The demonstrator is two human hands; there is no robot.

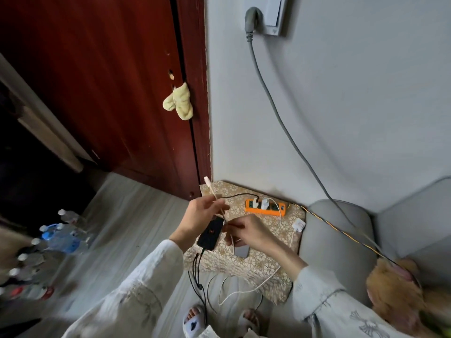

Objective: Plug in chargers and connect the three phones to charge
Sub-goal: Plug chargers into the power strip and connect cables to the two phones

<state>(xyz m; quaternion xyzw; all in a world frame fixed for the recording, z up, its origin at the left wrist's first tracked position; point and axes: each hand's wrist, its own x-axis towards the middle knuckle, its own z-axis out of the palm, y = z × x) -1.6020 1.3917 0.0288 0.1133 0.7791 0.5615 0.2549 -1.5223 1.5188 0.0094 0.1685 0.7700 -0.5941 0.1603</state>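
A grey wall socket (264, 14) at the top of the frame feeds a grey cable down the wall toward the lower right. Below centre, a small counter (263, 262) under a gold patterned cloth carries an orange power strip (265, 208) with two white chargers (260, 203) already plugged into it, and a third white adapter (299, 225) lies loose near the counter's right edge. A black phone (211, 234) rests at the counter's left side with a dark cable at its lower end, apparently connected; a grey phone (242, 251) lies just right of it, partly under the right hand (247, 231). The left hand (202, 214) pinches a white cable (216, 196) just below its connector tip, which points to the upper left, above the black phone. The right hand's fingers are curled round the same cable lower down. The step in hand looks like readying this cable for the grey phone: it would go best by turning the tip downward, steadying the phone, and aligning the connector squarely with the port before pushing. A third phone cannot be made out.
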